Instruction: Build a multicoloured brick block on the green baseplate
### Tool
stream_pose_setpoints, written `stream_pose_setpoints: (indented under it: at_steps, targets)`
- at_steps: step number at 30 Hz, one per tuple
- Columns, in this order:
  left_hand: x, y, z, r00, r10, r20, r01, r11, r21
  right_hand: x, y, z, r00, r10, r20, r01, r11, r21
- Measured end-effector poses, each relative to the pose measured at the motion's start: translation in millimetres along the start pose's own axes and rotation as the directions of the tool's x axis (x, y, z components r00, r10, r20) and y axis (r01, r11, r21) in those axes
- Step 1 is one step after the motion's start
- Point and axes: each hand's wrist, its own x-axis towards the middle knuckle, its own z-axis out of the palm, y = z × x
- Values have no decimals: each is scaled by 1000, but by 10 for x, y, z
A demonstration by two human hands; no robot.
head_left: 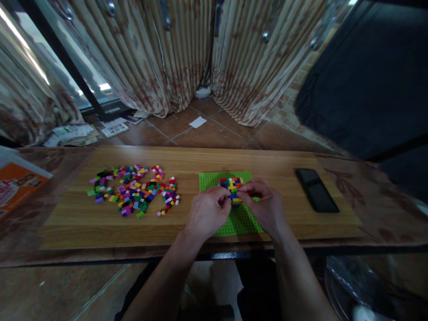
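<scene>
A green studded baseplate [239,225] lies on the board in front of me. Multicoloured toy bricks form a compact brick build [231,183] on its middle, in red, yellow, blue, white and green. My left hand [207,211] is closed at the build's left and near side, thumb and forefinger gripping its edge. From the right, my right hand [267,205] reaches over the build with thumb and forefinger pinched together at its top. Whatever lies between those fingertips is too small to make out. Both hands hide parts of the build and baseplate.
Loose toy bricks [133,189] in many colours are spread over the left of the wooden board [187,156]. A black phone [317,191] lies at the right. An orange and white box [22,180] stands at the far left. Curtains [160,58] hang beyond the table.
</scene>
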Motion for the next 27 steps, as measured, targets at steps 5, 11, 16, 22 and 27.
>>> stream_pose_setpoints:
  at_steps: [5,11,16,22,27]
  targets:
    - [-6,-9,-2,1000,-10,5,11,1000,-20,12,2,-7,998,61,23,-61,998,2]
    - [-10,-20,-5,1000,-6,-6,6,998,-63,39,-38,-29,996,67,56,-66,998,-20]
    - [-1,-34,12,999,-40,-14,39,995,-90,49,-27,-35,997,47,58,-46,999,-28]
    - [46,-142,-113,992,-116,-57,90,936,-341,39,8,-4,982,148,-117,-119,967,226]
    - [125,-335,-369,945,-254,-207,165,914,-370,75,-47,16,885,197,-422,-50,941,334]
